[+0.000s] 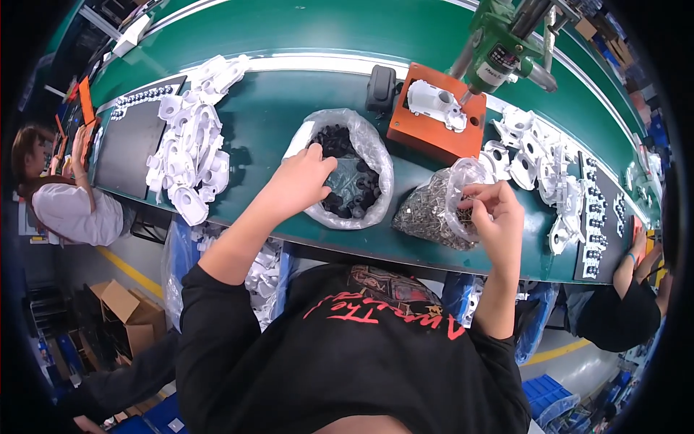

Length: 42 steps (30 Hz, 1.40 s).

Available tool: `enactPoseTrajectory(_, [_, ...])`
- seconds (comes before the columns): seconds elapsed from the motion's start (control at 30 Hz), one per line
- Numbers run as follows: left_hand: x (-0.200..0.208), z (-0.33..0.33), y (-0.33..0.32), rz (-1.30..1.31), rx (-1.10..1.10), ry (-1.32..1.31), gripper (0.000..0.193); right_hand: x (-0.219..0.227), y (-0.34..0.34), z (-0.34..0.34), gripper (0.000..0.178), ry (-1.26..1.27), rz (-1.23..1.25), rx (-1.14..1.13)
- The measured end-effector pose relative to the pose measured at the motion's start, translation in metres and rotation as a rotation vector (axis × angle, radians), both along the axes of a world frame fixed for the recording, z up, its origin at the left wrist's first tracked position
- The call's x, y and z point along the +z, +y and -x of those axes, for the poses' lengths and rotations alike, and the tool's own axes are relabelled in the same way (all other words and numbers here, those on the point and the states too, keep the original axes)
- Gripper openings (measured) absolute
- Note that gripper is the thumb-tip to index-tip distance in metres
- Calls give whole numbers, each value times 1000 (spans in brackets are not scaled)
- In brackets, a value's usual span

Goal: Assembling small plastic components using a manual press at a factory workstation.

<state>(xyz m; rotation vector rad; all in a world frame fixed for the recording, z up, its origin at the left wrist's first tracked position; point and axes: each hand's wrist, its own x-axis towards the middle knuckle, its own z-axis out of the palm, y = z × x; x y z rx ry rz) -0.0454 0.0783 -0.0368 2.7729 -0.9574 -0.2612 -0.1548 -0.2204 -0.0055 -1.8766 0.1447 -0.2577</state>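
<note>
My left hand (pixel 303 177) reaches over the rim of a clear plastic bag (pixel 383 163) with its top rolled open. Small black plastic parts (pixel 354 195) lie inside it. The fingers are curled down at the parts; what they hold, if anything, is hidden. To the right, a second clear bag (pixel 431 206) is full of small metal pieces that look like screws. At its mouth my right hand (pixel 499 213) has thumb and fingers pinched together. Whatever sits between those fingertips is too small to make out.
An orange block fixture (pixel 408 134) holds a white housing (pixel 434 100) under a green press-like machine (pixel 499 54). White housings pile up at left (pixel 191 145) and right (pixel 528 155). A black box (pixel 381 88) stands beside the fixture. Other people (pixel 76 206) work at both sides.
</note>
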Motion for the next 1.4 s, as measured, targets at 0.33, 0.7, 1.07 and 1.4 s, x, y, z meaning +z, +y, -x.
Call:
enactPoseTrajectory(0.33, [-17,18,2,-39,1,-146,21,-4,-8,6,8,4,-80,12])
enactPoseTrajectory(0.7, [-18,14,10,36,92,-62,19,-7,-16,10,10,-109,-171,85])
enactPoseTrajectory(1.07, [15,-10,2,704,310,597,16,-6,-18,9,15,-146,-172,115])
enactPoseTrajectory(1.4, [18,-39,-38,1130,188,882,8,-3,-18,12,10,-138,-378,45])
